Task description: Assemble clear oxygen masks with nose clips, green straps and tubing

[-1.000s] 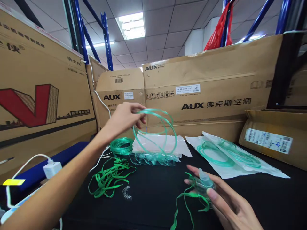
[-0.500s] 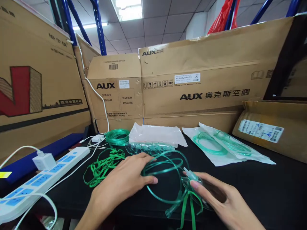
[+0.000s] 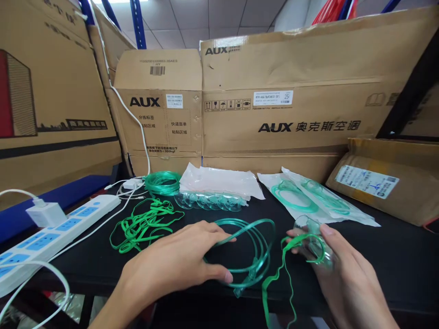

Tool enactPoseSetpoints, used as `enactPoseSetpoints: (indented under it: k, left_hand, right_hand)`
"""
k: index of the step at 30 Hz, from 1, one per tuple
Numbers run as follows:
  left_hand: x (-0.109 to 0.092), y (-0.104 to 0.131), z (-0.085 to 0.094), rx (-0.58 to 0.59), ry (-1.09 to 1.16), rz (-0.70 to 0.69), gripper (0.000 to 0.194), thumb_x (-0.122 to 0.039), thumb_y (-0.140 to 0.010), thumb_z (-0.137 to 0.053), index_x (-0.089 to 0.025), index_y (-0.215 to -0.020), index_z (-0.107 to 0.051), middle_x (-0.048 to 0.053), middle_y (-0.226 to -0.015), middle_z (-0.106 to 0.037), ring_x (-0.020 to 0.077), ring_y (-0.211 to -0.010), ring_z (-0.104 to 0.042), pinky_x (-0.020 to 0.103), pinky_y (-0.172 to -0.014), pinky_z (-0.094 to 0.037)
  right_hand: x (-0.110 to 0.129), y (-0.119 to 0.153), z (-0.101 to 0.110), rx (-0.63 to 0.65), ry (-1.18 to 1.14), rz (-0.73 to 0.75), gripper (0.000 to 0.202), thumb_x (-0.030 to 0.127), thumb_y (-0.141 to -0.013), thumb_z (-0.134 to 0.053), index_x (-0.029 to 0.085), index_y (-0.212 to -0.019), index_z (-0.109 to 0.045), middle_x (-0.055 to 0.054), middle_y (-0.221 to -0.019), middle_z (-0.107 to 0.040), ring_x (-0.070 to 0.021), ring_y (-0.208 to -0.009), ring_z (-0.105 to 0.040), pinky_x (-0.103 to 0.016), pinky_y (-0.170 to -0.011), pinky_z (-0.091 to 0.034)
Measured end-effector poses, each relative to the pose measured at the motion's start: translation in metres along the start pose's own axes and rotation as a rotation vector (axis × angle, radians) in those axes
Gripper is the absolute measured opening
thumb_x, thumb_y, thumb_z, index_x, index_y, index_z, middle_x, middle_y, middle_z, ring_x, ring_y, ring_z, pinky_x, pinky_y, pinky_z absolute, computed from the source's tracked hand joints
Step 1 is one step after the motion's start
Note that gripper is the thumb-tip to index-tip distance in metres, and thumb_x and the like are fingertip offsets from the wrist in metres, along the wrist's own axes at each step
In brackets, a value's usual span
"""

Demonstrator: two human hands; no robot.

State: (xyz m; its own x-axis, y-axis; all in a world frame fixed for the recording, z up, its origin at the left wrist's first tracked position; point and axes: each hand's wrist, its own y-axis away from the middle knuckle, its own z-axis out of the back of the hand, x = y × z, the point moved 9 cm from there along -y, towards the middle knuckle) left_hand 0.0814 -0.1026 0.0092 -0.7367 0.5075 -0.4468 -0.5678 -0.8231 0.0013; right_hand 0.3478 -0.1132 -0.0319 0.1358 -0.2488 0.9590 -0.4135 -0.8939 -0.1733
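My left hand (image 3: 185, 251) rests at the left side of a coil of green tubing (image 3: 262, 256), its thumb and fingers apart around the near loops. At the right, my right hand (image 3: 338, 260) grips a clear mask (image 3: 313, 240) with a green elastic strap (image 3: 270, 285) dangling over the table's front edge. Behind my left hand lies a tangled pile of green straps (image 3: 147, 224). A row of clear masks (image 3: 209, 201) sits farther back, in front of a white packet (image 3: 221, 180).
Another tubing coil (image 3: 163, 183) lies at the back left, beside cables and a white power strip (image 3: 65, 228). Packaged tubing (image 3: 295, 196) and a taped carton (image 3: 380, 178) are at the right. Large cardboard panels (image 3: 308, 109) stand behind the black table (image 3: 394, 260).
My right hand has moved right with the mask, away from the tubing coil, and the mask has turned. My left hand stays by the coil. The view has tilted down slightly.
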Motion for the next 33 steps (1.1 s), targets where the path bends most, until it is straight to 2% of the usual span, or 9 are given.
enactPoseSetpoints:
  k: [2, 4, 7, 11, 15, 18, 24, 28, 33]
  left_hand:
    - [-0.003, 0.000, 0.001, -0.014, 0.003, -0.023, 0.059, -0.066, -0.087, -0.064, -0.043, -0.141, -0.057, -0.004, -0.148, -0.056, 0.0277, -0.139, -0.050, 0.037, -0.111, -0.043]
    - [-0.005, -0.002, 0.009, -0.090, -0.005, -0.036, 0.053, -0.064, -0.091, -0.060, -0.040, -0.138, -0.060, -0.003, -0.145, -0.059, 0.0278, -0.138, -0.050, 0.037, -0.111, -0.043]
    - [-0.007, -0.007, 0.022, -0.212, -0.016, -0.048, 0.042, -0.058, -0.097, -0.055, -0.035, -0.130, -0.065, 0.000, -0.137, -0.063, 0.0269, -0.132, -0.054, 0.037, -0.109, -0.043]
    - [-0.008, -0.011, 0.026, -0.246, 0.017, -0.051, 0.035, -0.056, -0.099, -0.052, -0.034, -0.122, -0.067, -0.001, -0.132, -0.064, 0.0246, -0.129, -0.055, 0.034, -0.106, -0.044]
    - [-0.005, -0.011, 0.020, -0.200, 0.026, -0.026, 0.037, -0.056, -0.101, -0.047, -0.037, -0.128, -0.064, -0.002, -0.136, -0.062, 0.0249, -0.136, -0.049, 0.036, -0.111, -0.039]
    - [-0.003, -0.010, 0.015, -0.163, 0.018, -0.010, 0.042, -0.061, -0.097, -0.052, -0.037, -0.130, -0.063, -0.002, -0.138, -0.061, 0.0267, -0.137, -0.048, 0.037, -0.110, -0.039]
    - [-0.016, -0.009, 0.002, -0.054, 0.051, -0.063, 0.037, -0.063, -0.087, -0.065, -0.036, -0.113, -0.067, -0.005, -0.121, -0.067, 0.0226, -0.117, -0.061, 0.031, -0.094, -0.045]
    - [-0.020, -0.010, -0.010, 0.035, 0.035, -0.057, 0.043, -0.062, -0.076, -0.078, -0.034, -0.107, -0.067, -0.005, -0.116, -0.067, 0.0224, -0.109, -0.062, 0.030, -0.084, -0.046]
    - [-0.020, -0.011, -0.015, 0.077, 0.020, -0.065, 0.034, -0.054, -0.078, -0.079, -0.032, -0.101, -0.066, -0.006, -0.110, -0.067, 0.0206, -0.108, -0.061, 0.029, -0.083, -0.044]
  right_hand:
    - [0.000, 0.000, -0.001, -0.003, -0.027, -0.011, 0.030, 0.051, -0.092, -0.062, 0.026, -0.082, -0.074, -0.006, -0.081, -0.077, -0.0234, -0.075, -0.068, -0.030, -0.067, -0.058]
    - [-0.001, 0.001, -0.005, 0.027, -0.065, -0.041, 0.034, 0.053, -0.093, -0.060, 0.024, -0.079, -0.072, -0.006, -0.077, -0.076, -0.0213, -0.064, -0.064, -0.031, -0.059, -0.056]
    - [-0.005, 0.005, -0.016, 0.116, -0.110, -0.112, 0.037, 0.056, -0.091, -0.061, 0.021, -0.085, -0.073, -0.009, -0.088, -0.079, -0.0206, -0.060, -0.065, -0.033, -0.057, -0.056]
    - [-0.010, 0.010, -0.031, 0.221, -0.093, -0.187, 0.039, 0.057, -0.088, -0.067, 0.018, -0.092, -0.072, -0.013, -0.108, -0.078, -0.0197, -0.062, -0.067, -0.035, -0.062, -0.060]
    - [-0.010, 0.008, -0.036, 0.225, -0.078, -0.170, 0.035, 0.053, -0.086, -0.072, 0.019, -0.092, -0.070, -0.011, -0.116, -0.076, -0.0179, -0.065, -0.068, -0.033, -0.066, -0.061]
    - [-0.010, 0.007, -0.040, 0.249, -0.047, -0.162, 0.033, 0.053, -0.086, -0.072, 0.021, -0.094, -0.070, -0.009, -0.110, -0.078, -0.0208, -0.077, -0.071, -0.031, -0.073, -0.061]
    - [-0.008, 0.007, -0.040, 0.254, -0.025, -0.155, 0.032, 0.054, -0.084, -0.074, 0.022, -0.085, -0.068, -0.007, -0.099, -0.078, -0.0279, -0.092, -0.074, -0.033, -0.078, -0.061]
    - [-0.008, 0.008, -0.041, 0.281, -0.077, -0.160, 0.027, 0.050, -0.087, -0.072, 0.023, -0.087, -0.068, -0.005, -0.104, -0.077, -0.0265, -0.096, -0.072, -0.032, -0.078, -0.061]
    - [-0.013, 0.011, -0.042, 0.318, -0.137, -0.187, 0.024, 0.046, -0.090, -0.071, 0.024, -0.099, -0.071, -0.004, -0.098, -0.078, -0.0235, -0.090, -0.073, -0.030, -0.076, -0.061]
